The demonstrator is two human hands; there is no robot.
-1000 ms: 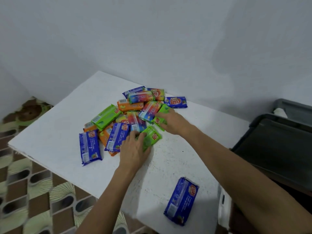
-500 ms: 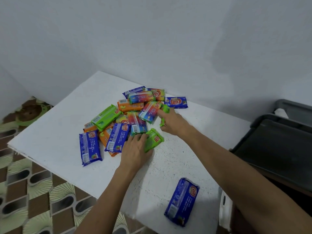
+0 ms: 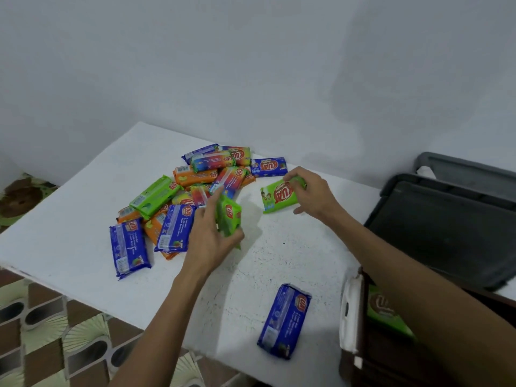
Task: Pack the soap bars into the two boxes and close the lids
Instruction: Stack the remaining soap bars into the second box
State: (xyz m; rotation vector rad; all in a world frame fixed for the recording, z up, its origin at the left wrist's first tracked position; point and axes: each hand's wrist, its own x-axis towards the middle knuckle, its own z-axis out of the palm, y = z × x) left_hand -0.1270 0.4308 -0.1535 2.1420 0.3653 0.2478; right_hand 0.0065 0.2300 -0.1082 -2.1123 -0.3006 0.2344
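From the head camera I see a white table [image 3: 83,219] with a pile of soap bars [image 3: 195,177] on its far side.

My left hand [image 3: 212,241] has its fingers curled round a green bar [image 3: 230,216]. It holds the bar up off the table, just beside the pile. The bar stands on its edge. Its long side runs from far to near, and the near end is hidden by my hand.

My right hand [image 3: 312,194] pinches the other green bar [image 3: 276,196] at its right end. My fingers are on the far edge and my thumb is by the near edge. This bar lies flat with its name facing up. Its long side runs left to right, with the right end a bit farther away. I cannot tell if it touches the table.

One blue bar [image 3: 284,321] lies alone near the front edge, pointing away from me. Low on the right is a brown box [image 3: 374,356] with a green pack [image 3: 385,314] inside. A dark lid [image 3: 446,219] sits behind my right arm.

I think the bars are light and hard inside. The wrapper looks shiny, so it may slip. I would hold each bar across its short width, on the hard middle. I would not hold it by the thin wrapper ends.
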